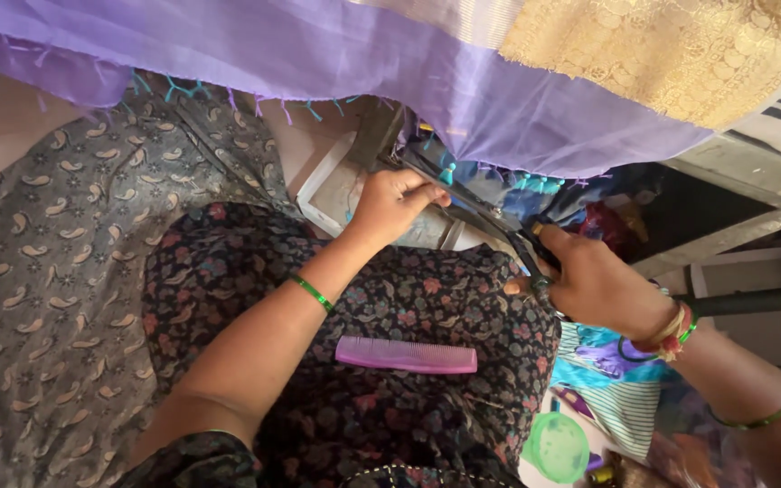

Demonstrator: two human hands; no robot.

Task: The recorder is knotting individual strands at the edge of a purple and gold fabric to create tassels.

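My left hand (395, 201) pinches the teal tassel fringe (446, 173) of a purple cloth (336, 63) that hangs across the top. My right hand (589, 276) grips the black handles of a pair of scissors (485, 212). The long blades point up-left toward the fringe, just beside my left fingers. A pink comb (406, 354) lies on my lap, on the dark floral dress (372, 425). Green bangles sit on both wrists.
A grey patterned fabric (47, 271) covers the left side. A gold embroidered cloth (671, 50) hangs at the top right. A green round lid (558, 445) and striped cloth lie at the lower right. A metal frame (734, 226) stands at the right.
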